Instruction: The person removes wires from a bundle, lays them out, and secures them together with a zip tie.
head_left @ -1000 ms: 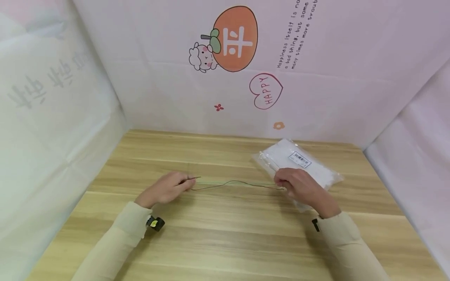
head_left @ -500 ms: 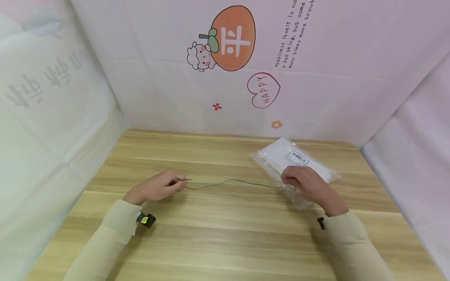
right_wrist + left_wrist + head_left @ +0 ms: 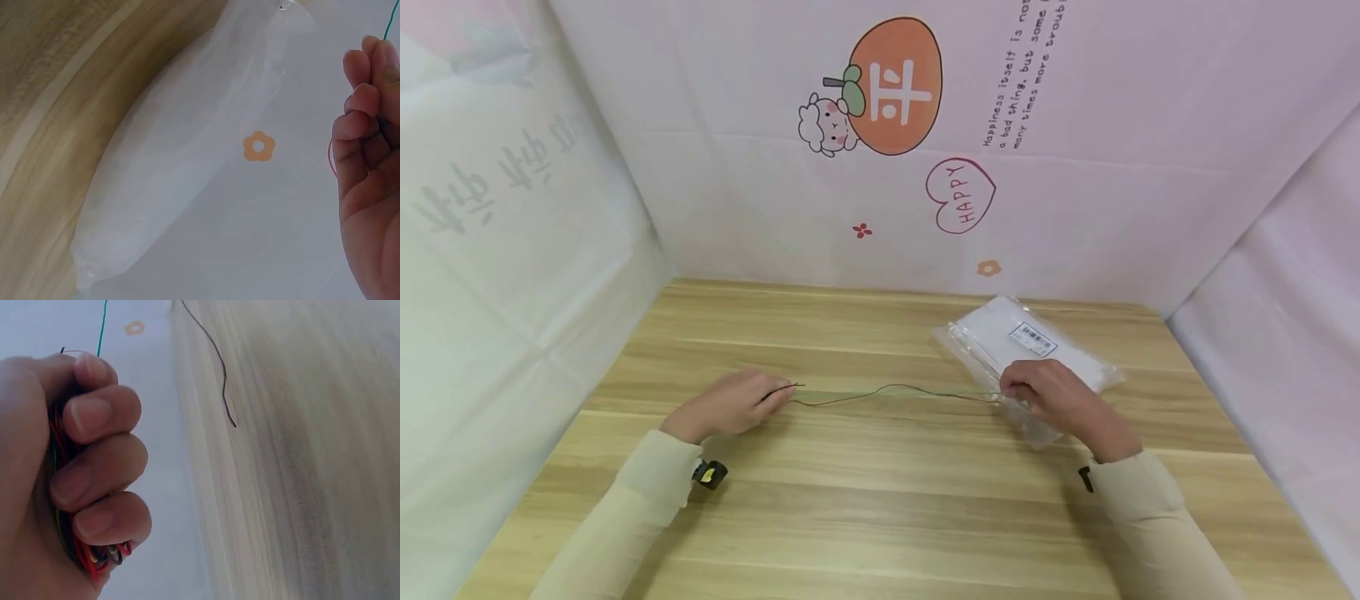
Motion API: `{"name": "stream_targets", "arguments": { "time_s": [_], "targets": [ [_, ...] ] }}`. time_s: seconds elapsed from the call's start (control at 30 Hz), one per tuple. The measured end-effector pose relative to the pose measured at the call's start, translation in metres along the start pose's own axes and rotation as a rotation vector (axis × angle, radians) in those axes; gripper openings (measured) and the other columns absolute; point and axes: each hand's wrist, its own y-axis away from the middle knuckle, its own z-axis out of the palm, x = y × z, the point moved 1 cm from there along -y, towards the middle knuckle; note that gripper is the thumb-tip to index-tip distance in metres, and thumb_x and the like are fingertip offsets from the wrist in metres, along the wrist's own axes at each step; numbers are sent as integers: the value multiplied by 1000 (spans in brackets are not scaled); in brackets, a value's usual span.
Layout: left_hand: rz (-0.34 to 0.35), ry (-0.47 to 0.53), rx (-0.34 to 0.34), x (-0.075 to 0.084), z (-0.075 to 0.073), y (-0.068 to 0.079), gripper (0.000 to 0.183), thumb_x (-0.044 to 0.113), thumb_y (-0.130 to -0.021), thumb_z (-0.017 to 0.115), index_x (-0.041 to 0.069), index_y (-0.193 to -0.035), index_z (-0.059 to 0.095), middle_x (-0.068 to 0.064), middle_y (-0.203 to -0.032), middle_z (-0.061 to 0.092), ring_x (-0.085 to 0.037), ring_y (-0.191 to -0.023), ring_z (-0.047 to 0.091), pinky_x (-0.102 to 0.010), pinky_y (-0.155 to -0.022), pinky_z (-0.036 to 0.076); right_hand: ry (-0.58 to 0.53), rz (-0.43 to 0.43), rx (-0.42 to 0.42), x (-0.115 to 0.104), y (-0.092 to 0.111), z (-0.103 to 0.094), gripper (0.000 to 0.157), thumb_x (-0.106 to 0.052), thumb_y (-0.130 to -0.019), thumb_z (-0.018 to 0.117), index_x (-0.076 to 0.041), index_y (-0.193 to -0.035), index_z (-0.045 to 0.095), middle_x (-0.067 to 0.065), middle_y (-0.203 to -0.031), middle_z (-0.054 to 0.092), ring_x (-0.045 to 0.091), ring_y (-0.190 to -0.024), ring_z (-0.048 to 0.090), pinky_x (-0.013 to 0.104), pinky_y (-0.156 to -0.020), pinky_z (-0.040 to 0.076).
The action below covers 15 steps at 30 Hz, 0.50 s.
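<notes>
In the left wrist view, my left hand (image 3: 94, 450) curls round a bundle of thin coloured wires (image 3: 90, 559), red, black and green among them. A green wire (image 3: 102, 331) runs out past its thumb side. In the head view the green wire stretches nearly straight across to my right hand (image 3: 1060, 404), whose thumb and finger pinch it. A dark reddish wire (image 3: 895, 386) waves alongside, a loose end near my left hand. In the right wrist view a red loop of wire (image 3: 330, 159) shows beside the palm; where it leads is hidden.
A clear plastic package (image 3: 996, 333) with white contents and a barcode label lies beneath and behind my right hand. The wooden table (image 3: 880, 500) is bordered by printed white cloth (image 3: 737, 208) at the back and both sides.
Over the first half second my hands moved apart, left hand leftward and right hand rightward, and more green wire shows between them. Since then they have stayed almost still.
</notes>
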Motion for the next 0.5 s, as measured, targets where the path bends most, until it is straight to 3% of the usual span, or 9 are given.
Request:
{"name": "stream_targets", "arguments": {
  "time_s": [0.23,0.5],
  "targets": [
    [-4,-159,51,-1,0,2,29,24,-111,52,14,-95,73,13,-64,46,-1,-59,40,-24,-60,39,11,-59,12,-3,-2,9,32,16,-82,77,-13,-83,65,-8,-76,61,1,-73,50,25,-65,47],
    [81,-258,100,-7,3,2,27,18,-107,58,19,-81,63,14,-59,38,1,-53,31,-20,-52,29,31,-35,-6,-4,-5,12,33,17,-85,73,-15,-82,62,-6,-75,61,1,-71,46,23,-63,43]
  ]
}}
